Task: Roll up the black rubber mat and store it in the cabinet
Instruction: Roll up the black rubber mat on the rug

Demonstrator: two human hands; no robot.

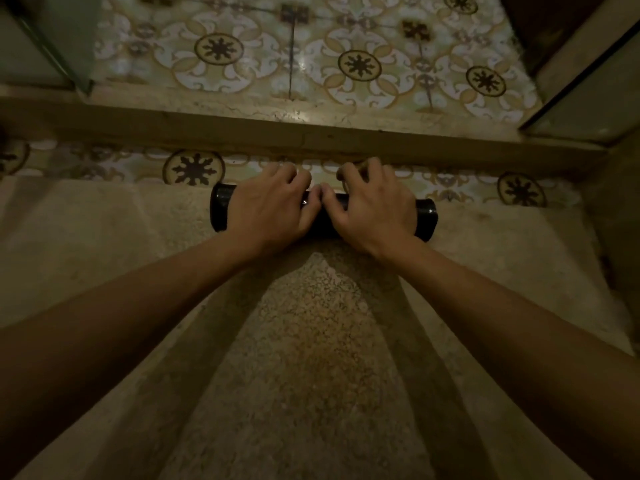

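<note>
The black rubber mat is a tight roll lying crosswise on the speckled stone floor, at its far edge. My left hand presses down on the roll's left half, fingers curled over its far side. My right hand grips the right half the same way. The thumbs nearly touch at the middle. Only the two ends of the roll show, the right end past my right hand. No cabinet can be made out for sure.
A raised stone threshold runs across just beyond the roll. Patterned tiles lie on both sides of it. Glass-panelled door edges stand at the upper left and upper right.
</note>
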